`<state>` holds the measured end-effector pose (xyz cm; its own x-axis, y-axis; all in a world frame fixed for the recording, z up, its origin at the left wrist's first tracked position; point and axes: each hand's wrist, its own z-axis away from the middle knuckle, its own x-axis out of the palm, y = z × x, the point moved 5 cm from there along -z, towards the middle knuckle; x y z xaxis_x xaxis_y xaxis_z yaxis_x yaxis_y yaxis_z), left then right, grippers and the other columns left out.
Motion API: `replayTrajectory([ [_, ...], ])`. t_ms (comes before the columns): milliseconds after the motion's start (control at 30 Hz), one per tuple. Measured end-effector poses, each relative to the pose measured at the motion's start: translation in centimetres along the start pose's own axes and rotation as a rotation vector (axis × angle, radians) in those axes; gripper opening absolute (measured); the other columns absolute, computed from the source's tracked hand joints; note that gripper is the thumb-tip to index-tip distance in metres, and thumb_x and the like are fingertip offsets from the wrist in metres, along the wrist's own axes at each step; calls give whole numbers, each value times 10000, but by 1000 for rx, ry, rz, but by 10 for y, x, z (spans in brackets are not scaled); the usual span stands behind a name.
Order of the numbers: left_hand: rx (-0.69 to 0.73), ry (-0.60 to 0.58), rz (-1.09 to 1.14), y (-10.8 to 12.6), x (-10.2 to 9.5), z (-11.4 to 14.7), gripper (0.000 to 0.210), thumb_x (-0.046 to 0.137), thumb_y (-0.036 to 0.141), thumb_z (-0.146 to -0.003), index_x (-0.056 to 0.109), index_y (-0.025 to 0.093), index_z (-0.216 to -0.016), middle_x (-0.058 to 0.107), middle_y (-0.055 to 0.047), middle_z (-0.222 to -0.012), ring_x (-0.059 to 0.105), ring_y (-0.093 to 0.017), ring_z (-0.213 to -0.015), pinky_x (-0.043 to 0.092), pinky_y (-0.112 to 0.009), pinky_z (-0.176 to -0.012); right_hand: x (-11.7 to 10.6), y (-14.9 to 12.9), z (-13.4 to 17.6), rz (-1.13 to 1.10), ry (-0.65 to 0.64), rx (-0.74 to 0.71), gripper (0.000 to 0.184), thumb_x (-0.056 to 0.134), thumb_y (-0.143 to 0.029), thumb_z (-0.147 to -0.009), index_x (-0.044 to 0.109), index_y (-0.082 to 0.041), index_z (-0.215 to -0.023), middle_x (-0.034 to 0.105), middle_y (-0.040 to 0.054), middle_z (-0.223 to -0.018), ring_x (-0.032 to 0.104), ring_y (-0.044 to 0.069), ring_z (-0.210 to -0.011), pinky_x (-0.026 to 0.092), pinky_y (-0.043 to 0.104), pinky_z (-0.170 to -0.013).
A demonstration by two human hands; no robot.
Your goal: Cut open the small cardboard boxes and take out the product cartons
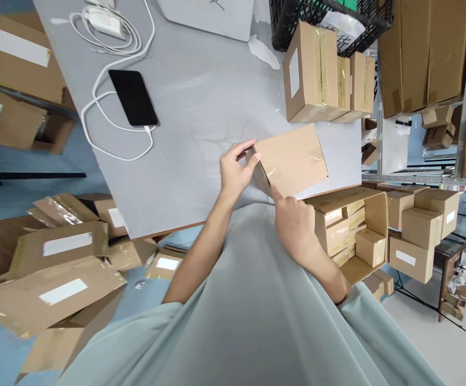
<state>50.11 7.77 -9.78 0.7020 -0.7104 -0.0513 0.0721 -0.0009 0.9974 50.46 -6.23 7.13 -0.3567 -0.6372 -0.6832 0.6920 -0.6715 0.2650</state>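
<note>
Far left, labelled cardboard boxes (61, 244) are heaped beside the bench (184, 177). A white cable (96, 101) is seen plugged into a black smartphone (134, 98), laid flat. Left hand (235, 170): partly closed, one corner of the taped carton (295, 158) held between thumb and fingers; the carton is placed near the bench's front edge. Work on its left end is judged the step in hand; a steady left hold and fingertip control along that edge seem called for next. Right hand (297, 228): index finger extended to the near-left edge, others curled; whether anything is held beneath cannot be told. Farther right, tape-sealed boxes (317, 75) are stood by a black plastic crate (280, 33); small boxes (370, 247) are packed in an open box (378, 214).
</note>
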Motion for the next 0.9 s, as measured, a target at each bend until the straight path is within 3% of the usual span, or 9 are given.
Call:
replayTrajectory([
  [167, 19, -18, -19, 3, 0, 3, 526, 793, 633, -962, 820, 237, -1307, 826, -104, -1323, 777, -287, -1267, 615, -428, -1153, 19, 11, 22, -28, -72, 24, 675, 457, -92, -1133, 436, -303, -1773, 856, 127, -1050, 862, 246, -924, 611, 290, -732],
  [333, 20, -32, -59, 5, -2, 4, 563, 745, 661, -987, 790, 239, -1358, 806, -111, -1384, 763, -286, -1299, 608, -434, -1167, 27, 29, 43, -112, -18, 48, 639, 476, -189, -1166, 416, -329, -1787, 852, 94, -1030, 829, 222, -850, 575, 272, -722],
  [467, 32, -23, -149, 9, 0, 3, 530, 717, 592, -1015, 753, 237, -1408, 781, -123, -1428, 749, -304, -1327, 595, -464, -1188, 33, 73, 44, -263, 140, 140, 581, 462, -313, -1195, 449, -323, -1776, 865, 80, -1054, 821, 239, -873, 568, 288, -750],
  [567, 83, 14, -309, 26, 6, 7, 492, 686, 477, -1038, 714, 257, -1477, 721, -135, -1520, 670, -337, -1451, 514, -527, -1287, 40, 117, 34, -373, 259, 217, 577, 495, -323, -1173, 507, -274, -1748, 876, 104, -1091, 822, 260, -894, 555, 296, -758],
  [667, 171, 4, -451, 52, 31, 18, 493, 650, 413, -1051, 680, 277, -1525, 639, -137, -1627, 529, -367, -1604, 392, -591, -1376, 52, 158, 13, -483, 382, 283, 588, 520, -342, -1150, 538, -253, -1730, 881, 137, -1139, 825, 290, -901, 556, 317, -766],
  [800, 244, -117, -550, 76, 91, 29, 500, 591, 437, -1090, 648, 266, -1557, 583, -149, -1700, 402, -382, -1700, 309, -649, -1406, 78, 196, -41, -711, 541, 281, 611, 544, -398, -1112, 572, -227, -1697, 870, 165, -1225, 818, 307, -892, 585, 366, -808],
  [900, 233, -134, -621, 76, 124, 22, 569, 568, 516, -1108, 604, 243, -1606, 498, -173, -1777, 318, -397, -1743, 221, -673, -1430, 101, 211, -93, -1055, 555, 202, 669, 570, -502, -1077, 573, -170, -1659, 873, 124, -1066, 770, 241, -726, 596, 339, -744],
])
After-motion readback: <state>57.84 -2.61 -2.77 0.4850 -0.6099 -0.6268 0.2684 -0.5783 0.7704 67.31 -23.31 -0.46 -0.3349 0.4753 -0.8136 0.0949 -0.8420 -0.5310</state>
